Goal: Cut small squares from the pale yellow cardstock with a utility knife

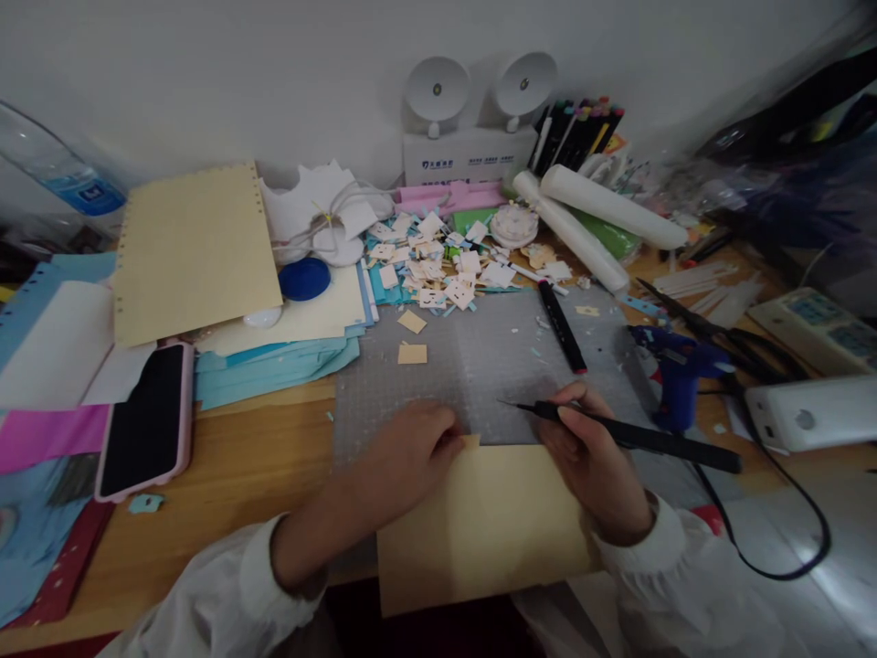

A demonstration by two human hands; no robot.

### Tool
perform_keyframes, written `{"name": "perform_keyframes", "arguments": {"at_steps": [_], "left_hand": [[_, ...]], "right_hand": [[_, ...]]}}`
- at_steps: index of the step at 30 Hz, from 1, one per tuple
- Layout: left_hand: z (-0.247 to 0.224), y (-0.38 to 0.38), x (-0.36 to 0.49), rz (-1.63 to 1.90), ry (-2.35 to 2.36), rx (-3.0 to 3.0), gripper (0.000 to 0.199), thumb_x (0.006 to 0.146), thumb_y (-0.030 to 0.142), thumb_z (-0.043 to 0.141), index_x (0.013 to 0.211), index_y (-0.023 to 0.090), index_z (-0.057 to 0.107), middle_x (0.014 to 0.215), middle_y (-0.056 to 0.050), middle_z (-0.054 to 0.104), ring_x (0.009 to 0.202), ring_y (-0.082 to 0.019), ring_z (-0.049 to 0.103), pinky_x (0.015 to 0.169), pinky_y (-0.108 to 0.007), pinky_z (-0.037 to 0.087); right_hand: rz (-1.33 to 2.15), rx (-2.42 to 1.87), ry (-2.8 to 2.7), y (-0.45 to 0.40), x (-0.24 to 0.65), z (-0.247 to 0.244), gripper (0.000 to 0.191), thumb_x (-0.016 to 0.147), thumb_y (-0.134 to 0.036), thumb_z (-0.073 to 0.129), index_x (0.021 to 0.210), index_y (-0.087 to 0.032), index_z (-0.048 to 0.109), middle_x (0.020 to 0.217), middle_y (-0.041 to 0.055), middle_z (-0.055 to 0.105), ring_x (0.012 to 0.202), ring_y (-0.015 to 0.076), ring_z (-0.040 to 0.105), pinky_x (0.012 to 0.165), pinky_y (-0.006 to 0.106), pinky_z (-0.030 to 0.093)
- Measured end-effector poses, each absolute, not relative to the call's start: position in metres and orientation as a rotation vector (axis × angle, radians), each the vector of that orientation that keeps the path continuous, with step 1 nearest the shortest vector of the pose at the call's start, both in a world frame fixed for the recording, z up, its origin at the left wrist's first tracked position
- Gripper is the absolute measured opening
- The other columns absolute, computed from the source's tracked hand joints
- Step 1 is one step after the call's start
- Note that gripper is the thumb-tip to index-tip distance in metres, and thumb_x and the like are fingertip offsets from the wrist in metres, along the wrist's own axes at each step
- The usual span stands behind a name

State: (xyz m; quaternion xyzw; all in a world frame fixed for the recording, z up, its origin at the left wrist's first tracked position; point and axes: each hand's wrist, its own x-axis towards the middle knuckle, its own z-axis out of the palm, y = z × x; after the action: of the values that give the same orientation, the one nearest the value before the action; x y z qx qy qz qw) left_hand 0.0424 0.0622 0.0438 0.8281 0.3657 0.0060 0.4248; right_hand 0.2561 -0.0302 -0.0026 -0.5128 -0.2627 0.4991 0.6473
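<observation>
A tan paper sheet [486,530] lies at the front edge of the grey cutting mat [370,393], partly overhanging. My left hand [417,452] is closed at the sheet's top edge, its fingertips on a small tan corner or piece there. A slim black pen-like tool [658,440] with a thin pointed tip is gripped in my right hand [593,448], its tip pointing left above the mat. That hand rests by the sheet's right side. Two small tan rectangles [412,354] lie on the mat beyond my left hand. Farther right is a black marker [562,326].
Small paper cutouts [431,260] are heaped at the back. Paper stacks [274,366] and a phone [147,425] lie left. On the right are a blue glue gun [678,370], black scissors [733,338], a white power strip [812,411] and its looping black cable.
</observation>
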Motion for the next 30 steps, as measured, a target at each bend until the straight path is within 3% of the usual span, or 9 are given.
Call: {"name": "perform_keyframes", "arguments": {"at_steps": [9, 19, 25, 30], "left_hand": [[0.039, 0.072, 0.043, -0.003, 0.918, 2.004, 0.017, 0.094, 0.029, 0.050, 0.090, 0.019, 0.063, 0.088, -0.003, 0.069, 0.081, -0.020, 0.060, 0.068, -0.031, 0.041], [0.047, 0.097, 0.043, -0.094, 0.751, 1.822, 0.021, 0.079, 0.028, 0.066, 0.097, 0.019, 0.069, 0.079, 0.001, 0.068, 0.072, -0.015, 0.061, 0.062, -0.024, 0.043], [0.043, 0.098, 0.043, -0.048, 0.831, 1.763, 0.017, 0.077, 0.026, 0.063, 0.092, 0.019, 0.067, 0.075, 0.001, 0.068, 0.068, -0.016, 0.062, 0.061, -0.025, 0.044], [0.041, 0.106, 0.035, 0.034, 0.918, 1.755, 0.013, 0.075, 0.024, 0.063, 0.087, 0.020, 0.065, 0.076, 0.001, 0.068, 0.072, -0.017, 0.062, 0.062, -0.026, 0.044]], "right_hand": [[1.149, -1.180, -0.602, -0.030, 0.255, 0.002, 0.019, 0.083, -0.036, 0.074, 0.082, -0.027, 0.057, 0.053, -0.0090, 0.032, 0.047, 0.0089, 0.023, 0.043, 0.025, 0.017], [1.160, -1.205, -0.629, -0.030, 0.253, 0.003, 0.020, 0.083, -0.036, 0.074, 0.084, -0.027, 0.057, 0.054, -0.0091, 0.035, 0.046, 0.0085, 0.025, 0.043, 0.025, 0.016], [1.141, -1.230, -0.653, -0.030, 0.254, 0.004, 0.019, 0.084, -0.037, 0.073, 0.084, -0.027, 0.057, 0.054, -0.0088, 0.034, 0.046, 0.0091, 0.025, 0.042, 0.026, 0.015], [1.093, -1.266, -0.743, -0.033, 0.256, 0.005, 0.023, 0.081, -0.042, 0.076, 0.080, -0.026, 0.060, 0.061, -0.0042, 0.050, 0.052, 0.0113, 0.039, 0.045, 0.025, 0.027]]}}
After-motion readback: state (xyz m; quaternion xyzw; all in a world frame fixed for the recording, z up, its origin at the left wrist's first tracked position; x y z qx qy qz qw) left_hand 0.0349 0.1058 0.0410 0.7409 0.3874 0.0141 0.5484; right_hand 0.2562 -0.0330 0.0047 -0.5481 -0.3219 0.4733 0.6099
